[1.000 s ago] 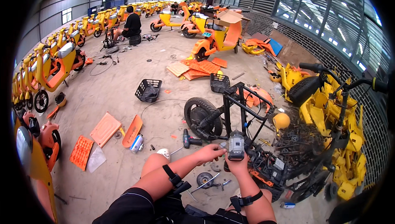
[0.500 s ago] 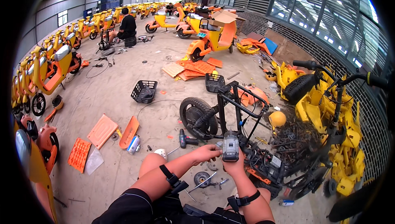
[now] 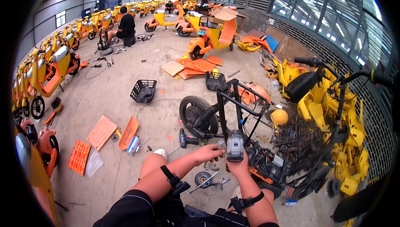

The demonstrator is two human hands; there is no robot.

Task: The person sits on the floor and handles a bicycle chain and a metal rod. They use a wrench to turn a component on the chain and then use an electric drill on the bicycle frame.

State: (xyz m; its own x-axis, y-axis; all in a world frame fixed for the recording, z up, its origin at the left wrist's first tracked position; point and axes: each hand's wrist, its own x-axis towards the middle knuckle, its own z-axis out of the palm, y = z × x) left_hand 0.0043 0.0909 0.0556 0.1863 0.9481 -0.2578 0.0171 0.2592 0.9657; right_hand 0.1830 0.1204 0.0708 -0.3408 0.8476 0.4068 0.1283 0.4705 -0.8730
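Note:
My right hand point(image 3: 237, 166) grips a grey and black cordless impact driver point(image 3: 235, 148), its battery end towards me and its nose at the stripped black scooter frame point(image 3: 223, 116). Close beside the tool is my left hand point(image 3: 209, 153), palm down with fingertips pinched near the frame; what they hold, if anything, is too small to make out. The frame lies in front of me with its rear wheel point(image 3: 198, 116) attached. Exposed wiring and a battery bay point(image 3: 268, 166) sit right of the tool. The bit's tip is hidden behind the tool body.
A second drill point(image 3: 187, 138) lies left of my hands. A hub part point(image 3: 203, 179) and a T-handle wrench lie between my legs. Black baskets point(image 3: 143, 91), orange panels point(image 3: 193, 68) and yellow body parts point(image 3: 321, 110) surround the frame. Another person point(image 3: 126, 26) sits farther back.
The view has shifted slightly, so the scene sits a little farther left and higher. My right hand still holds the driver at the frame; my left fingers have moved only slightly.

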